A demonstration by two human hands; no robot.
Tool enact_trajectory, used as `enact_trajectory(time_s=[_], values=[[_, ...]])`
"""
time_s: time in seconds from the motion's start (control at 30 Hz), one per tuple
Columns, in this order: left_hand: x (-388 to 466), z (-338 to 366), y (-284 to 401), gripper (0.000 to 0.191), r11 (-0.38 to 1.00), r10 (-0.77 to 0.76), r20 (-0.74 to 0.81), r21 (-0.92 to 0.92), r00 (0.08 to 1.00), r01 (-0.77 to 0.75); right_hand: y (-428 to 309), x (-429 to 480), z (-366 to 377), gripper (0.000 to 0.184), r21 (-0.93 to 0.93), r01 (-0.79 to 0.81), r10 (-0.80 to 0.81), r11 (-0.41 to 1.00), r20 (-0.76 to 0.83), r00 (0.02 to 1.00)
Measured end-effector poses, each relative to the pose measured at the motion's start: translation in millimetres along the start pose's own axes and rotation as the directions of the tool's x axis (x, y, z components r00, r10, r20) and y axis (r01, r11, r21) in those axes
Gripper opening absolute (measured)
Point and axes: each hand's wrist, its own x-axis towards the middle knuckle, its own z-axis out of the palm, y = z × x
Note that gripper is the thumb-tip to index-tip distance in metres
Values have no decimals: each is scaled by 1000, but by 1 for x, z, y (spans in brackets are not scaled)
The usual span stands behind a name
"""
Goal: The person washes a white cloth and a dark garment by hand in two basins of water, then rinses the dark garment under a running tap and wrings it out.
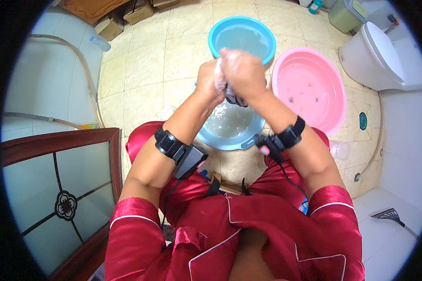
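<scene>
My left hand [211,79] and my right hand [245,72] are pressed together, closed on a dark, soapy wet cloth [235,98] that shows below and between them. White suds cover the fingers, and the right hand is a little blurred. Beneath the hands stands a light blue plastic basin [228,140] with cloudy, foamy water. Farther off is a turquoise basin [212,42] holding greyish water. To the right, a pink basin [340,105] contains water and a few small dark bits. How much of the cloth lies inside the fists is hidden.
A white toilet [365,63] and a lidded green bin [343,15] stand at the right. At the left are a wood-framed glass door [116,151], a hose [81,58] and a plastic bottle [100,44]. Cardboard boxes [109,28] sit at the upper left. A floor drain [363,121] lies beyond the pink basin.
</scene>
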Motion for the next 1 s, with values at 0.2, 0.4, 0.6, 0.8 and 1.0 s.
enact_trajectory(time_s=[0.2,0.4,0.6,0.8,1.0], values=[[11,-8,-4,17,992,-86,53,-92,995,90,2,-2,-11,17,-146,-164,186,976,154,970],[5,2,-13,23,991,-46,-32,124,998,49,-3,-9,-22,25,-60,-111,118,992,137,983],[2,4,-12,23,977,-55,-29,205,998,59,8,-15,-20,30,-127,-220,237,967,143,961],[7,13,2,28,993,-87,-41,71,995,90,33,-6,-20,36,469,-763,640,444,430,637],[17,2,11,33,774,114,-138,633,984,-1,28,-14,-7,31,360,-643,535,676,359,765]])
